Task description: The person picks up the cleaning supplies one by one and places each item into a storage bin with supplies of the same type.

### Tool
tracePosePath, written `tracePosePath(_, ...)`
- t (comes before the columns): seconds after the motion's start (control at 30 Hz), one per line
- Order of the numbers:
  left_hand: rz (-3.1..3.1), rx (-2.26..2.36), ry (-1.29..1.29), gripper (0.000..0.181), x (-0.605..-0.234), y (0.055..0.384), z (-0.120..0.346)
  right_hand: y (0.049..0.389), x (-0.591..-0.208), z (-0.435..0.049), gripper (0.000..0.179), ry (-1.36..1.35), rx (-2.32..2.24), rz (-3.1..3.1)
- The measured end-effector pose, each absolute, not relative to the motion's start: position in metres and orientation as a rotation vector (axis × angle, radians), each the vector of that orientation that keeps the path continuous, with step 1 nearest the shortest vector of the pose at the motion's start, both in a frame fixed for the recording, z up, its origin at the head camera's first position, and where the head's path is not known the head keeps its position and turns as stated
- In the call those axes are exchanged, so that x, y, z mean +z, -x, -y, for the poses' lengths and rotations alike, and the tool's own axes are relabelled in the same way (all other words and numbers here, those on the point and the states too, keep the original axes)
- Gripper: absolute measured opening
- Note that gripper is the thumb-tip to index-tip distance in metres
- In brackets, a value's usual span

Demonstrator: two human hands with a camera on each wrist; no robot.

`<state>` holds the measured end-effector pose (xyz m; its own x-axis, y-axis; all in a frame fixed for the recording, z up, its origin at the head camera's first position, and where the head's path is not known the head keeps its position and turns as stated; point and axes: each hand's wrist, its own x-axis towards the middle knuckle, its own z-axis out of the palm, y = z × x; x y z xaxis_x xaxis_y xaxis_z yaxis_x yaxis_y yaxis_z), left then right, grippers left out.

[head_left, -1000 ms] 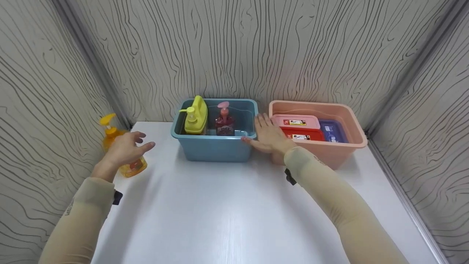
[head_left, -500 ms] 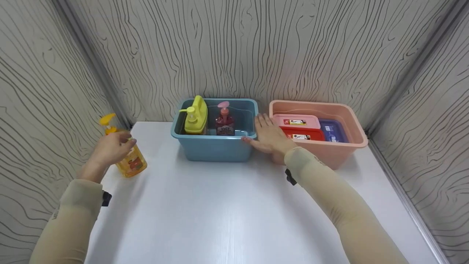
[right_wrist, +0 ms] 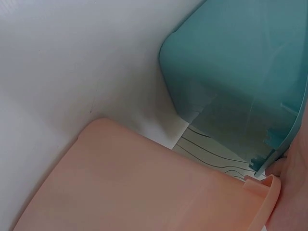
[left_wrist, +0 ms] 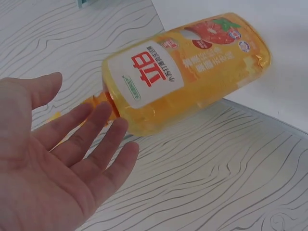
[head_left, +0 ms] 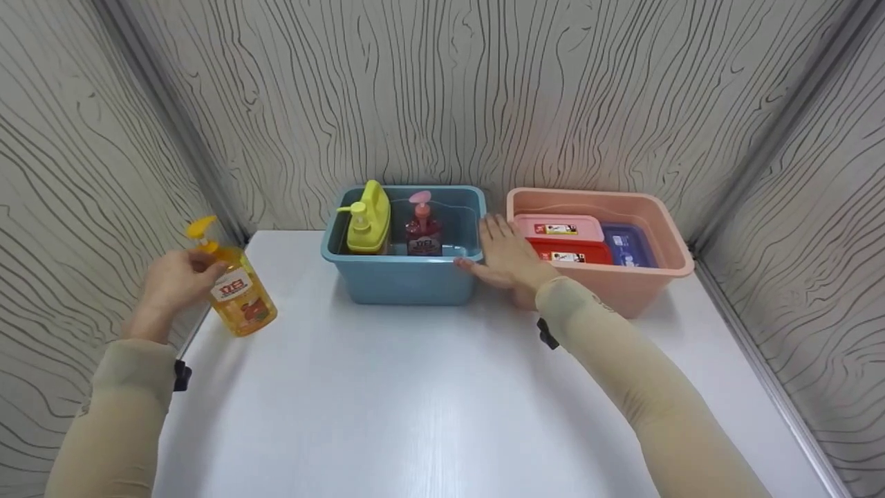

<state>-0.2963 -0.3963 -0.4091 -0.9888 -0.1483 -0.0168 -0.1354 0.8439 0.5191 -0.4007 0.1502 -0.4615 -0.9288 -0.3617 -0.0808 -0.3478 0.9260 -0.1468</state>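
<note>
An orange pump bottle of soap or detergent (head_left: pixel 242 294) stands on the table at the left. My left hand (head_left: pixel 173 287) is beside its neck, fingers loosely bent and thumb apart; in the left wrist view the fingertips (left_wrist: pixel 98 113) overlap the neck below the pump, and I cannot tell whether they touch it. My right hand (head_left: pixel 508 256) lies with straight fingers in the gap between the blue bin (head_left: pixel 408 282) and the pink bin (head_left: pixel 667 238), at the blue bin's right rim. In the right wrist view only a strip of that hand (right_wrist: pixel 293 178) shows.
The blue bin holds a yellow pump jug (head_left: pixel 370 228) and a dark red pump bottle (head_left: pixel 423 235). In the pink bin are a pink-lidded box (head_left: pixel 525 228), a red one (head_left: pixel 588 254) and a blue one (head_left: pixel 629 245). Wood-patterned panels (head_left: pixel 429 97) enclose the white table (head_left: pixel 401 387).
My left hand has moved left and slightly down, from in front of the orange pump bottle to the left of its neck, uncovering the label. The right hand has stayed still.
</note>
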Motion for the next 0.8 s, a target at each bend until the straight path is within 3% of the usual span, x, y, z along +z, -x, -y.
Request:
tracePosePath(0.33,3.003,-0.736,-0.325,0.061,-0.408,0.300,0.410,0.401,-0.461,-0.150,0.119,0.563,-0.174,-2.977)
tracePosePath(0.8,3.006,-0.818,-0.367,0.078,-0.416,0.316,0.418,0.405,-0.465,-0.152,0.124,0.589,-0.185,-2.982)
